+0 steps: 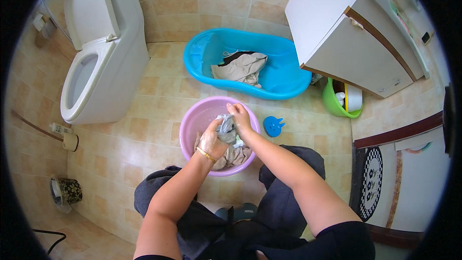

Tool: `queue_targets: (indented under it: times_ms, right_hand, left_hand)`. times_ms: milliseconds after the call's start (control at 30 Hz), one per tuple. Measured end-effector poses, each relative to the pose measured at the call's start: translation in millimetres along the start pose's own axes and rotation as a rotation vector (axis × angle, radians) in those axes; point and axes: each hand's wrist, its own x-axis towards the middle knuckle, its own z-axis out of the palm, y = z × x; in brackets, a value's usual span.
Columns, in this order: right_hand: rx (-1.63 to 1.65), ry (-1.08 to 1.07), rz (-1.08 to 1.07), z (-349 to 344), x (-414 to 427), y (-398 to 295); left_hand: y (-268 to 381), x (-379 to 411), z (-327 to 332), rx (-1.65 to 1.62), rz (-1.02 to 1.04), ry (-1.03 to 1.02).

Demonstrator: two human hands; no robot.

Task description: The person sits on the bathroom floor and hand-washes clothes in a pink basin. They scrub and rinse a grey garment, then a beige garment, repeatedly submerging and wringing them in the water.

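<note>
A pink plastic basin point(187, 119) stands on the tiled floor before me, with water and beige cloth point(236, 157) in it. Over the basin, my left hand point(213, 141) grips a wet grey cloth point(226, 128); a gold-coloured bracelet is on that wrist and the skin looks wet or soapy. My right hand point(240, 117) is closed on the other side of the same cloth. A small whitish piece point(239, 142) shows just below the grey cloth, above the beige one.
A blue plastic baby bath point(281, 76) holding beige and dark clothes stands beyond the basin. A blue rabbit-shaped object point(273, 126) lies right of it. Around are a toilet point(104, 76), a white cabinet point(357, 54), a green tub point(330, 101) and a waste bin point(70, 190).
</note>
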Motion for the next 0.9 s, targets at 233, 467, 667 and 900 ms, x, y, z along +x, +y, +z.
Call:
queue_targets:
  times_ms: [233,467,667,900]
  right_hand:
    - [1.000,-0.503,0.703,-9.8,-19.5,-19.0]
    - [0.390,-0.343,0.088,15.3,-39.4,-53.5]
    - [-0.290,-0.125,-0.689,30.3,-74.2,-53.6]
    - [-0.213,-0.336,-0.094,6.4,-41.0,-31.4]
  left_hand:
    - [17.1,0.6,-3.6,0.111,0.093,-0.016]
    - [18.2,-10.8,-3.0,0.347,0.031,0.332]
    - [20.9,0.6,-33.6,0.202,0.229,0.190]
    - [24.8,-15.3,17.4,0.277,0.288,0.152]
